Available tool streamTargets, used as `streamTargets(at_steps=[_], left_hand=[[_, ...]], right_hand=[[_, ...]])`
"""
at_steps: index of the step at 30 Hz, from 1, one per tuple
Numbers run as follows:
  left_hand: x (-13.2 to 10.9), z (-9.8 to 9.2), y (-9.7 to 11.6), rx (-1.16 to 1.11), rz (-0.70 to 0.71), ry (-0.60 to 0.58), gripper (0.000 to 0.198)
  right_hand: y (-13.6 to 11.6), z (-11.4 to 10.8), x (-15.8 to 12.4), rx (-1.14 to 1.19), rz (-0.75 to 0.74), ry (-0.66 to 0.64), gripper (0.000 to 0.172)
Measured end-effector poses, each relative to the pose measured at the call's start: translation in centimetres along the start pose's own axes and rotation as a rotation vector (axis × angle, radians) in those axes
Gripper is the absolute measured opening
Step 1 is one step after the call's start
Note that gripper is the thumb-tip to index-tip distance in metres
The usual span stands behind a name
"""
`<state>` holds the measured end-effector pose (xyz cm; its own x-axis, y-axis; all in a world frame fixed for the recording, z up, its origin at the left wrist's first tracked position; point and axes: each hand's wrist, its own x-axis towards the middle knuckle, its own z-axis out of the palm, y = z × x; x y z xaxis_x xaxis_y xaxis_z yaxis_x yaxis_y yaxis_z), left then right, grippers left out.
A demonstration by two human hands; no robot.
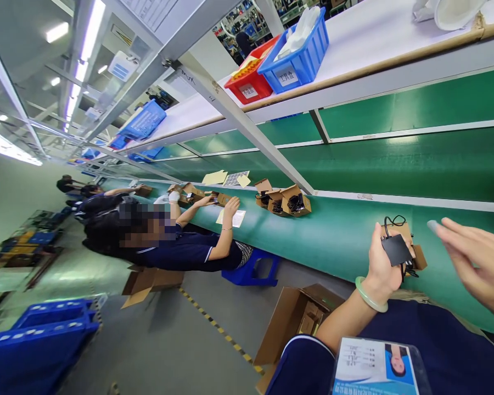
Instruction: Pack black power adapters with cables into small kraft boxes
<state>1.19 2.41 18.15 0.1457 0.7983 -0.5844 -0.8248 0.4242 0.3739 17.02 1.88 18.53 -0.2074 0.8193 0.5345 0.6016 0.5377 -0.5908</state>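
From here I see the left hand clamped on a black device, the right hand apart, outstretched.

Blue bin beside red bin on white shelf; blue stool near striped floor tape

This is a factory: long green workbench, labelled bins.

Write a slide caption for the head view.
The left hand holds a black square device before a cardboard box; the empty right hand hovers over the green work surface.
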Motion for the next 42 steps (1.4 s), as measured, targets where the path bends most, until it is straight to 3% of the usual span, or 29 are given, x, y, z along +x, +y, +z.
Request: streamTargets(at_steps=[2,4,7,9,11,13,15,17,19,22,25,26,28,31,36,42], left_hand=[[-0.1,0.2,-0.2,0.006,0.053,0.038,0.044],[-0.1,0.1,-0.5,0.022,0.13,0.092,0.043],[0.0,-0.4,-1.0,0.06,0.166,0.137,0.043],[-0.2,-0.7,-1.0,0.078,0.142,0.131,0.046],[-0.4,-0.8,-0.9,0.096,0.112,0.08,0.049],[-0.4,-0.6,-0.8,0.108,0.076,0.024,0.051],[-0.3,-0.3,-0.8,0.072,0.077,0.025,0.049],[-0.1,-0.2,-0.9,0.008,0.095,0.063,0.044],[0.0,-0.3,-1.2,-0.038,0.119,0.115,0.04],[0.0,-0.7,-1.3,-0.016,0.073,0.126,0.043],[-0.2,-0.7,-1.0,0.037,0.018,0.03,0.049],[-0.2,-0.7,-0.9,0.04,0.017,0.009,0.05],[-0.1,-0.6,-0.8,0.009,0.041,0.018,0.048],[0.3,-0.6,-1.1,-0.041,0.069,0.079,0.044],[0.3,-0.6,-1.3,0.001,0.033,0.12,0.045],[1.0,-0.9,0.1,0.035,-0.134,-0.026,0.054]], right_hand=[[0.0,1.3,-0.6,-0.059,-0.267,-0.099,0.057],[0.1,2.5,-1.2,-0.065,-0.338,-0.177,0.057],[0.5,2.9,-1.4,0.003,-0.233,-0.254,0.046],[0.8,2.1,-0.8,0.121,-0.074,-0.315,0.036],[0.9,1.0,-0.2,0.208,0.138,-0.274,0.031],[0.8,0.4,0.2,0.186,0.208,-0.165,0.032],[0.3,0.8,0.0,0.105,0.036,-0.139,0.037],[0.0,1.8,-0.6,0.038,-0.175,-0.212,0.044],[0.1,2.6,-1.0,0.026,-0.211,-0.274,0.046],[0.8,2.5,-0.8,0.18,0.005,-0.322,0.035],[1.1,1.4,-0.4,0.29,0.254,-0.228,0.029],[1.1,1.2,-0.4,0.267,0.248,-0.185,0.029],[0.8,1.2,-0.6,0.178,0.076,-0.161,0.033],[0.5,1.9,-1.1,0.092,-0.179,-0.245,0.042],[-0.1,2.0,-1.1,0.188,-0.015,-0.236,0.04],[-1.9,0.4,-1.9,0.368,-0.208,-0.281,0.051]])
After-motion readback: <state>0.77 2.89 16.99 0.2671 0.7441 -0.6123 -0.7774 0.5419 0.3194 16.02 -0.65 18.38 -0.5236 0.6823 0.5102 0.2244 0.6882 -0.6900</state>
